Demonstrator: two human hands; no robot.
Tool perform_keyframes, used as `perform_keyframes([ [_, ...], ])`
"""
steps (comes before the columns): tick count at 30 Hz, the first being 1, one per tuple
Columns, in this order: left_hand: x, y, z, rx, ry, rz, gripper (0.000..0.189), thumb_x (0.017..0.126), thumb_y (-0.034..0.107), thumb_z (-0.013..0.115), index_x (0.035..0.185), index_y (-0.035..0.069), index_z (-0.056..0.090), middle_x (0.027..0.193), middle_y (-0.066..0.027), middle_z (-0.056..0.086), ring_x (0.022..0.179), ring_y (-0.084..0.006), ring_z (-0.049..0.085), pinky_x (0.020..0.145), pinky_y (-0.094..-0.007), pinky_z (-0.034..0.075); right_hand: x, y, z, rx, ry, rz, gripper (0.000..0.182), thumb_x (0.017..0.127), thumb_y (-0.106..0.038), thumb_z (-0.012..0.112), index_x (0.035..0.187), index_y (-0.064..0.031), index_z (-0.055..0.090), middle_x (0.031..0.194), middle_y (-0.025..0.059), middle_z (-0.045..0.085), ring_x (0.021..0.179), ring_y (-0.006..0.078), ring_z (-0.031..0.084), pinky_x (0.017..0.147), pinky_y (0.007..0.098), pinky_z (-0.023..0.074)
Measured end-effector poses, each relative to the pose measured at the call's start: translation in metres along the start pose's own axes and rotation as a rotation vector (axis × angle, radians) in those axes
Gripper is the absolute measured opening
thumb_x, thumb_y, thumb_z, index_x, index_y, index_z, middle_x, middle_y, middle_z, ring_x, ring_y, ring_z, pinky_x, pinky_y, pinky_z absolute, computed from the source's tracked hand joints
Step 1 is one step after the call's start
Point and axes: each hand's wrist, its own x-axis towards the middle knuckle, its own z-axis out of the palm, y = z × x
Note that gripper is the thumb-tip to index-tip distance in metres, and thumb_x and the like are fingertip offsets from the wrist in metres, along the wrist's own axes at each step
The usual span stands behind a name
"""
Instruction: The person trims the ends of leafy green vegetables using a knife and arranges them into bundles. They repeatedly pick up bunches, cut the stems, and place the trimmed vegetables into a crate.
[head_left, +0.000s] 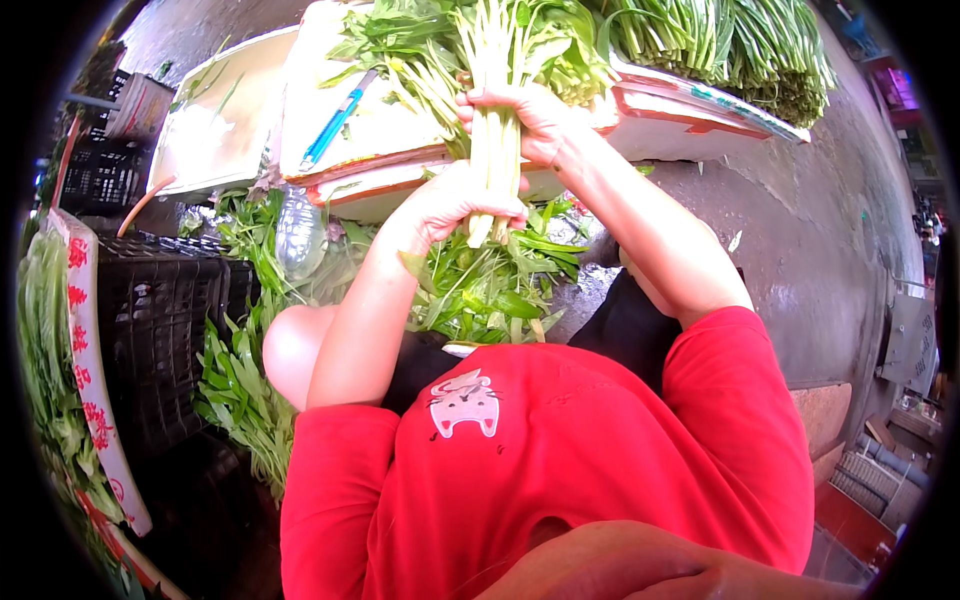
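Observation:
My right hand (536, 120) grips the middle of a bunch of leafy stem greens (496, 142), which look like water spinach. Lower down, my left hand (457, 206) is closed around the same bunch near its cut ends. The leaves point away from me and the pale stem ends face me. More loose greens (427, 82) lie behind the bunch on a white foam box lid (397, 124). A blue utility knife (337, 124) rests on that lid, left of my hands. Below my hands, loose leaves and stems (487, 289) are heaped by my legs.
Several stacked bunches of greens (720, 52) sit on foam boxes at the far right. A white foam tray (225, 112) stands back left, near a clear plastic bottle (298, 232). Black plastic crates (165, 330) border the left side. Wet concrete floor (795, 247) lies to the right.

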Motion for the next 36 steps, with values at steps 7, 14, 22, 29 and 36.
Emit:
perform_keyframes([
  [7, 0.008, -0.008, 0.019, 0.073, 0.43, 0.303, 0.045, 0.065, 0.01, 0.071, 0.103, 0.0, 0.049, 0.09, -0.0061, 0.058, 0.08, -0.0137, 0.056, 0.073, -0.0273, 0.047, 0.006, 0.007, 0.023, -0.258, 0.203, -0.123, 0.02, 0.072, -0.002, 0.064, 0.088, 0.0033, 0.054, 0.071, 0.0108, 0.059, 0.059, 0.0162, 0.058, 0.056, 0.028, 0.0515],
  [14, 0.003, -0.014, 0.014, -0.229, 0.355, 0.395, 0.026, 0.069, -0.001, 0.061, 0.093, -0.002, 0.051, 0.075, -0.0109, 0.059, 0.064, -0.0203, 0.062, 0.054, -0.028, 0.055, 0.001, 0.006, 0.052, -0.619, -0.133, -0.086, 0.039, 0.073, -0.033, 0.068, 0.091, -0.0007, 0.057, 0.085, 0.0073, 0.06, 0.077, 0.0123, 0.055, 0.071, 0.0261, 0.0458],
  [22, 0.003, -0.004, -0.046, -0.853, 0.345, 0.476, 0.017, 0.08, 0.013, 0.056, 0.095, 0.004, 0.051, 0.069, -0.0033, 0.055, 0.07, -0.0183, 0.059, 0.076, -0.0387, 0.05, -0.008, -0.081, -0.033, -1.975, 0.577, -0.582, 0.04, 0.072, -0.043, 0.063, 0.071, -0.0036, 0.06, 0.059, 0.0121, 0.052, 0.054, 0.0226, 0.052, 0.054, 0.0331, 0.0423],
  [29, -0.005, 0.016, -0.045, -0.875, 0.167, 0.585, 0.023, 0.079, 0.009, 0.057, 0.101, 0.006, 0.052, 0.07, -0.0025, 0.056, 0.073, -0.0203, 0.058, 0.08, -0.0421, 0.048, 0.009, -0.082, -0.069, -2.171, 0.689, -0.845, 0.024, 0.07, -0.029, 0.066, 0.078, -0.0065, 0.062, 0.078, 0.0115, 0.058, 0.073, 0.0255, 0.057, 0.067, 0.0347, 0.0463],
  [36, -0.002, 0.0, -0.035, -0.772, 0.383, 0.43, 0.02, 0.075, 0.004, 0.062, 0.093, 0.004, 0.053, 0.082, -0.0119, 0.059, 0.08, -0.0233, 0.06, 0.073, -0.0403, 0.052, -0.005, -0.031, -0.002, -1.501, 0.435, -0.737, 0.018, 0.074, -0.02, 0.064, 0.08, -0.004, 0.059, 0.077, 0.0045, 0.06, 0.073, 0.0125, 0.058, 0.065, 0.0275, 0.0466],
])
